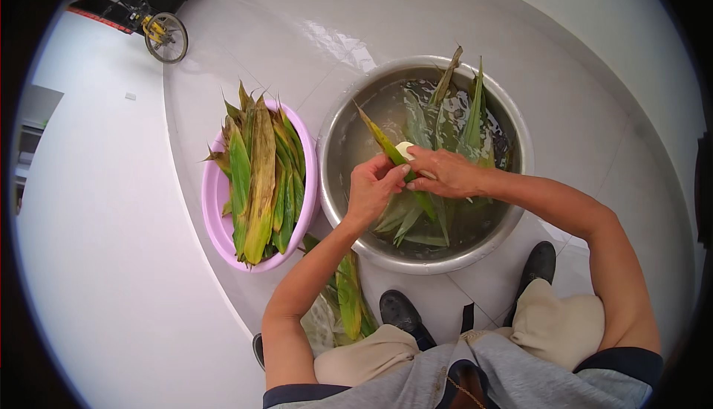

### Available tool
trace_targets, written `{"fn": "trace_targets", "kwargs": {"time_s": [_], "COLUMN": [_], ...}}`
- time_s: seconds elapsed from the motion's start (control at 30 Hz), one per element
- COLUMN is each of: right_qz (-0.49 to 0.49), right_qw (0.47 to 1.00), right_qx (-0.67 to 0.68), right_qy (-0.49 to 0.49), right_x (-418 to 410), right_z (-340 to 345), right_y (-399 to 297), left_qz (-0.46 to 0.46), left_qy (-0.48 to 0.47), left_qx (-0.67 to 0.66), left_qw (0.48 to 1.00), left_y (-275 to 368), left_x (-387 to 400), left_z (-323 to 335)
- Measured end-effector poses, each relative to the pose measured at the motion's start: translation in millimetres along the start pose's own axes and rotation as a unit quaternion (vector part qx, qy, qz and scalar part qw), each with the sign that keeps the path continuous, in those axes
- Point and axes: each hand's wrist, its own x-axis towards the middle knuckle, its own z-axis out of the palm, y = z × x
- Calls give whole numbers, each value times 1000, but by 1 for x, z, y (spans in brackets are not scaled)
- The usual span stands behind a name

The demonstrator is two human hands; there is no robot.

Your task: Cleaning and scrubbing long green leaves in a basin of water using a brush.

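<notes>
Over a large metal basin (328, 186) of cloudy water, my left hand (372, 186) pinches a long green leaf (381, 139) with a yellowed, brown tip. My right hand (448, 172) is at the same leaf and grips a cream-coloured object (405, 151), mostly hidden by the fingers, perhaps a brush or pad. The leaf slants down past both hands toward the water. More leaves (418, 122) soak in the basin, and some tips (476, 102) stick up above the rim at the far side.
Left of the basin, a pink oval tub (211, 225) holds a pile of long green and brown leaves (259, 180). Beside my left leg, more leaves (348, 297) lie on clear plastic (320, 322). A wheel (167, 38) with yellow parts stands by the wall at far left. The tiled floor has wet-looking shine.
</notes>
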Motion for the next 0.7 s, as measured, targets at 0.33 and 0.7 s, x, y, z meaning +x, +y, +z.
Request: {"fn": "trace_targets", "kwargs": {"time_s": [0.33, 0.7], "right_qz": [74, 48], "right_qw": [964, 962], "right_qx": [256, 251], "right_qy": [-18, 93], "right_x": [-5, -1], "right_z": [-12, -13], "right_y": [-12, -14], "left_qz": [1, 89], "left_qy": [71, 64], "left_qx": [89, -66], "left_qw": [993, 992], "left_y": [12, 23], "left_x": [-2, -5], "left_z": [0, 11]}}
